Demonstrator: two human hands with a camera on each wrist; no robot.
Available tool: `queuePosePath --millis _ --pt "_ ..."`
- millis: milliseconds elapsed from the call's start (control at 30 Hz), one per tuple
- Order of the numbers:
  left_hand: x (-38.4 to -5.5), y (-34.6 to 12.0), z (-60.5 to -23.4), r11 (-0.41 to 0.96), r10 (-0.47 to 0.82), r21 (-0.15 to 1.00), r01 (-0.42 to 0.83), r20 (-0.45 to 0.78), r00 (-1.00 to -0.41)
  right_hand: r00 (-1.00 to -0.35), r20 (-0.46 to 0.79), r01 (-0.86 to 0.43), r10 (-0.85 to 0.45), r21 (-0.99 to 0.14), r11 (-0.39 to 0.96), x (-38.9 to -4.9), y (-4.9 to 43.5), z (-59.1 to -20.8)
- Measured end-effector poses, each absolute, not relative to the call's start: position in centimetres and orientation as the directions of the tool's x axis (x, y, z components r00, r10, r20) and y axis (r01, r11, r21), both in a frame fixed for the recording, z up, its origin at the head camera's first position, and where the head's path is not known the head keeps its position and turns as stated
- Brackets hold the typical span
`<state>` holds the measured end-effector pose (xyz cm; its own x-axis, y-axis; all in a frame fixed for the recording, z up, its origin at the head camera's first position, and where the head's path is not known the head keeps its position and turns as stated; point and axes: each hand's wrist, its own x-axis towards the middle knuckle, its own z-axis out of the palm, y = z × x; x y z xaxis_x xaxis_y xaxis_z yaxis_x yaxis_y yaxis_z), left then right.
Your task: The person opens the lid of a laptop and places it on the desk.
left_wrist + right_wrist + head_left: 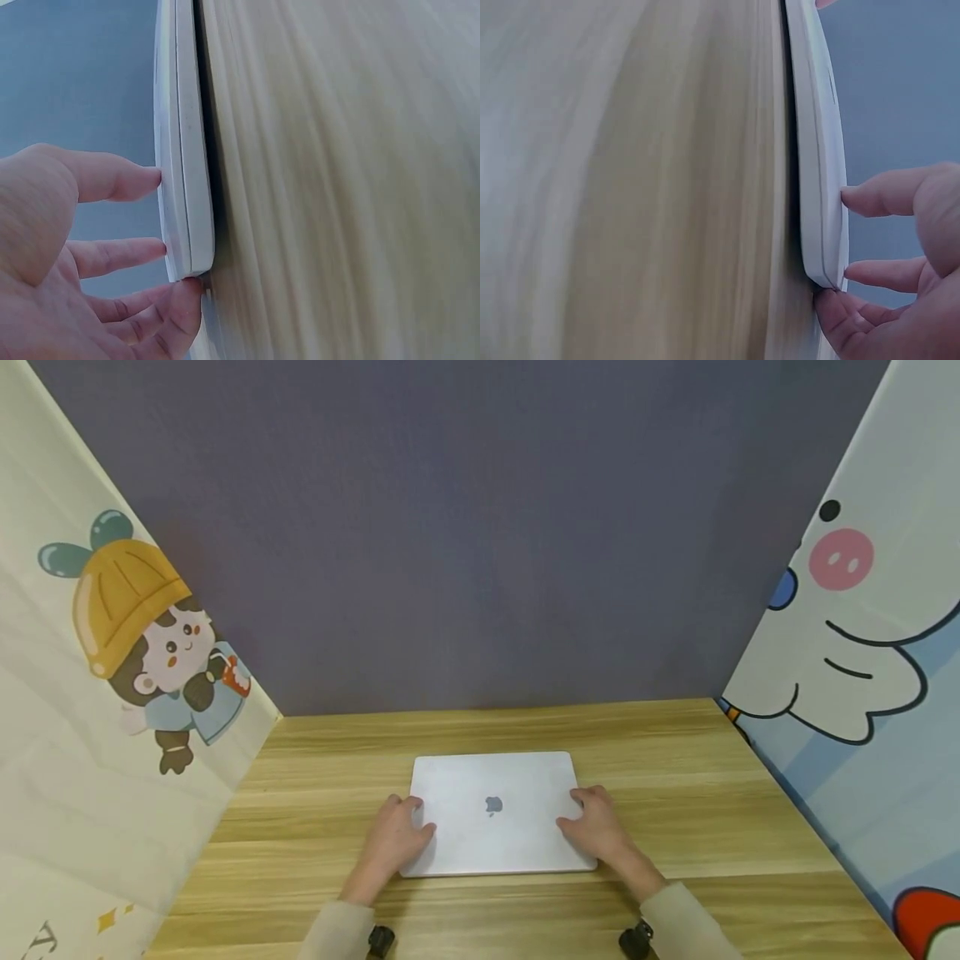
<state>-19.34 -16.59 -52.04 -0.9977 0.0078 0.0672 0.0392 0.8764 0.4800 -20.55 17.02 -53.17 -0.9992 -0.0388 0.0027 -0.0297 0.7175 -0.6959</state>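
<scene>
the closed laptop [495,843] lies on or just over the counter [495,914], between the left hand [393,838] and the right hand [598,827], whose fingers [178,313] pinch its opposite sides, thumbs [889,193] on the lid [495,777], probably to hold it level.

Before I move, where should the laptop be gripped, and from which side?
Probably take the laptop by its two short side edges, one hand from each side, gripping from the closed lid round the edge. It is wide, thin and lid-up, so opposed grips should keep it level. The left hand and right hand hold it there now.
</scene>
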Motion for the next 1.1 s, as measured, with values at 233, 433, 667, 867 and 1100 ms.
queuePosePath --millis 233,433,667,867,1100 --pt "-19.1 -15.3 -52.1 0.87 0.025 0.49 0.056 0.069 -0.997 -0.999 -0.002 -0.03 -0.043 -0.675 0.737 -20.2 18.3 -52.9" --pt "-18.8 -15.1 -51.9 0.859 0.04 0.507 0.07 0.069 -0.997 -0.999 -0.017 -0.023 -0.045 -0.659 0.752 -19.6 18.7 -52.7" --pt "-18.8 -15.0 -51.8 0.854 0.04 0.516 0.065 0.058 -0.997 -0.999 -0.013 -0.014 -0.03 -0.666 0.746 -19.3 18.7 -52.7" --pt "-19.0 -14.9 -51.7 0.853 0.041 0.519 0.058 0.043 -0.998 -1.0 -0.007 -0.015 -0.027 -0.665 0.747 -19.1 18.9 -52.6" --pt "-18.6 -15.2 -51.4 0.849 0.058 0.524 0.066 0.032 -0.998 -1.0 0.004 -0.025 -0.031 -0.671 0.741 -18.6 18.7 -52.5"
